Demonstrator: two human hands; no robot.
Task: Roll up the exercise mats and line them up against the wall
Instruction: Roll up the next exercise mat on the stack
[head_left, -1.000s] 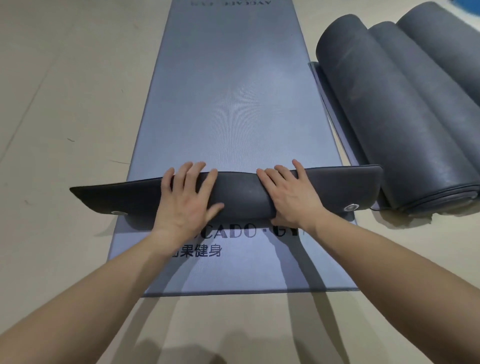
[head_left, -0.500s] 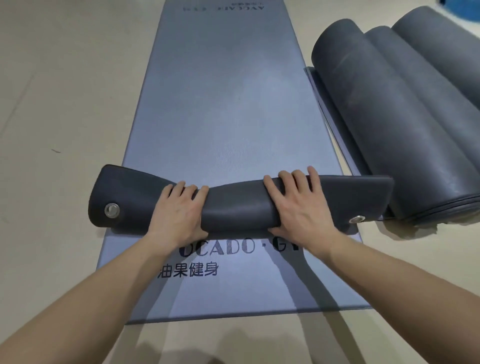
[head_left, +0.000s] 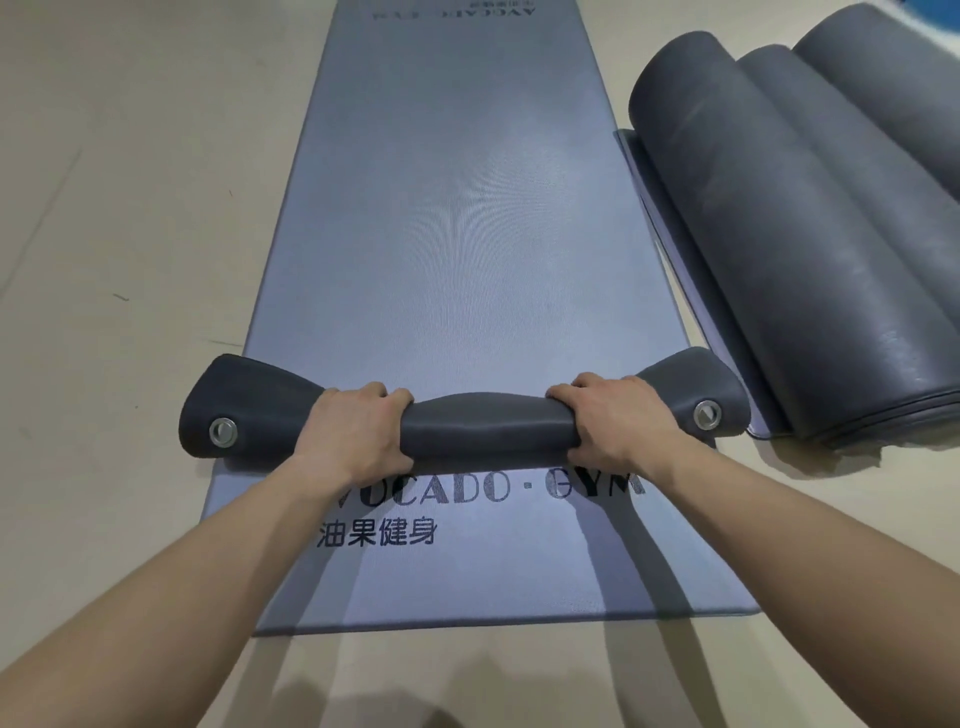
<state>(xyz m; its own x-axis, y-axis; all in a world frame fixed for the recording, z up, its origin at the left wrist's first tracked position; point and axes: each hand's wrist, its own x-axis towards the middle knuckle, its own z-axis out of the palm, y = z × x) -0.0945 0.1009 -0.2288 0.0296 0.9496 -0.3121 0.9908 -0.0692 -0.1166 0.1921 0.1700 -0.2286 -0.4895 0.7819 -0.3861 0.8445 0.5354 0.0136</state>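
While curled tight around the dark roll, left hand and right hand alike, fingers wrapped over its top and thumbs out of sight beneath, worth guarding against a loose core: pinched only near the middle, flared and slack at both ends out by the metal eyelets, so likely to cone or telescope if pushed on as is. Nearest, floor, then the near edge of the flat mat, then the printed lettering, then the roll itself lying crosswise on that mat just past the print. Cannot tell whether wound from a second mat stacked on top or from the same sheet. Main hazard on the right: right end of the roll just beside the rolled mats and the thin sheet under them, close enough to snag or ride up if steered even slightly that way. Open floor well out to the left, so safer to drift left than right. Ahead, a long run of flat mat up to the far printed end, straight-edged on both sides, useful as a guide for keeping the roll square. No wall in view
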